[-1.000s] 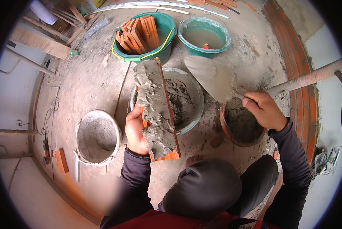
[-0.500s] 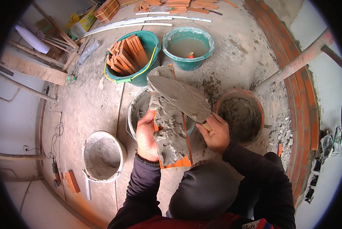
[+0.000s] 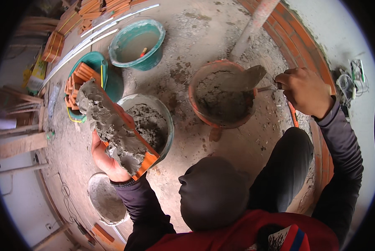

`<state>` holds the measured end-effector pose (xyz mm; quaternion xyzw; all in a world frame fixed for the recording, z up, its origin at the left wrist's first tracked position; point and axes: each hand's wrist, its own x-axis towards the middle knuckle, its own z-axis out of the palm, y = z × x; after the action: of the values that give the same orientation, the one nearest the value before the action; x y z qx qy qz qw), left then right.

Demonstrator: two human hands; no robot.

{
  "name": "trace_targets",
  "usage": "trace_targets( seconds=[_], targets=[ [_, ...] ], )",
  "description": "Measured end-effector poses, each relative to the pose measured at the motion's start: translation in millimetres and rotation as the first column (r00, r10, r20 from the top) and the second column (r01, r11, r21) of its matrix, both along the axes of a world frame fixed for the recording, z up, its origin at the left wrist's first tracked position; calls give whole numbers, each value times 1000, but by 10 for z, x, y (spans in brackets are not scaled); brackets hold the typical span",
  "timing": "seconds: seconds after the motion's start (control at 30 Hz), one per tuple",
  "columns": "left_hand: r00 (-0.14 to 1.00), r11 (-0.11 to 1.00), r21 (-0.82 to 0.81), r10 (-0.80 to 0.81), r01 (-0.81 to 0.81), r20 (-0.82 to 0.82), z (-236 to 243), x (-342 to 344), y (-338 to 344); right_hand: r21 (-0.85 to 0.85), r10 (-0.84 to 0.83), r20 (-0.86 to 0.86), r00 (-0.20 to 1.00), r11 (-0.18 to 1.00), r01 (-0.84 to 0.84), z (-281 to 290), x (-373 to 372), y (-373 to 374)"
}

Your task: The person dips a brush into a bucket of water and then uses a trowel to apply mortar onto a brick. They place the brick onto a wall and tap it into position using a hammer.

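My left hand (image 3: pixel 106 161) grips an orange clay tile (image 3: pixel 147 162) by its edge, and the tile is tilted. Thick grey mortar (image 3: pixel 112 121) lies lumpy over most of its face. Far to the right, my right hand (image 3: pixel 306 90) is closed on the handle of a trowel. The trowel blade (image 3: pixel 246 79), smeared with mortar, reaches over the right part of an orange bucket (image 3: pixel 193 108). Wet mortar (image 3: pixel 221 98) fills much of that bucket. Under the tile stands a grey-rimmed basin (image 3: pixel 170 121) with crumbly mortar, partly hidden.
A green bucket (image 3: pixel 114 85) of orange tiles and a green tub (image 3: pixel 158 54) of cloudy water stand farther off. A pale bucket (image 3: pixel 97 201) is beside my left forearm. A slanting pole (image 3: pixel 252 31) meets the floor beyond the orange bucket. Brickwork (image 3: pixel 294 46) runs along the right wall.
My right hand and the trowel have left the tile and moved right to the orange bucket. The view has turned right. My left hand still holds the mortar-covered tile.
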<state>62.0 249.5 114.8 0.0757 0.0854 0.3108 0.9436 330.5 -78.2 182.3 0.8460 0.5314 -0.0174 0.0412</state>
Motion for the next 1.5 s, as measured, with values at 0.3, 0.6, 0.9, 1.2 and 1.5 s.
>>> trace_targets(
  seconds=[0.3, 0.6, 0.9, 1.2, 1.5],
  targets=[
    [957, 957, 23, -289, 288, 29, 111, 769, -360, -174, 2, 238, 971, 984, 40, 207, -96, -8],
    [921, 919, -60, -387, 389, 45, -58, 1163, -565, -539, -152, -70, 986, 838, 90, 89, 87, -120],
    [914, 912, -62, -406, 406, 23, -127, 1215, -515, -417, -19, -99, 995, 908, -24, 77, 2, 187],
    [776, 777, -19, -627, 629, 72, 146, 1351, -886, -493, 6, 61, 998, 870, 24, -1090, -63, 285],
    [719, 705, 143, -689, 695, -94, 873, 1597, -1842, -67, 71, -480, 874, 991, -117, -232, -806, -1018]
  ],
)
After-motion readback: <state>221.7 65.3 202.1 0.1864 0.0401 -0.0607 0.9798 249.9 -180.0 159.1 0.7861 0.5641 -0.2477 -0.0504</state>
